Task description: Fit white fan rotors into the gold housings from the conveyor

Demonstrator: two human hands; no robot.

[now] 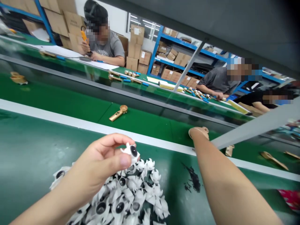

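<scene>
Along the near edge of a green workbench (30, 150), at about seven o'clock, the left hand (98, 165) pinches one white plastic part (130, 153) with a round black lens between thumb and forefinger, its other fingers curled in. That part sits just above a heap of white plastic parts (122, 197) at six o'clock, too tangled to count, though at least six black lenses show.

The right hand (199, 132), at about one o'clock, reaches past a white bench edge strip (70, 123), bent down at the wrist with its fingers curled narrow. Whether it holds anything cannot be told. A dark smudge (193, 178) marks the bench below that forearm.

Beyond the strip runs a green conveyor belt (58, 106) carrying five gold parts: one handled gold part (118, 112) at twelve o'clock, one gold part (18, 78) at ten o'clock, and three gold pieces (273, 160) at two to three o'clock. A red item (289, 200) lies at four o'clock.

Three co-workers sit across the line: one at eleven o'clock grips a yellow-handled tool (83, 34), and two more sit at two o'clock, one in a gray shirt (217, 81) and one in black (253, 101). Blue shelving (178, 40) stacked with cardboard boxes (138, 47) stands behind them.
</scene>
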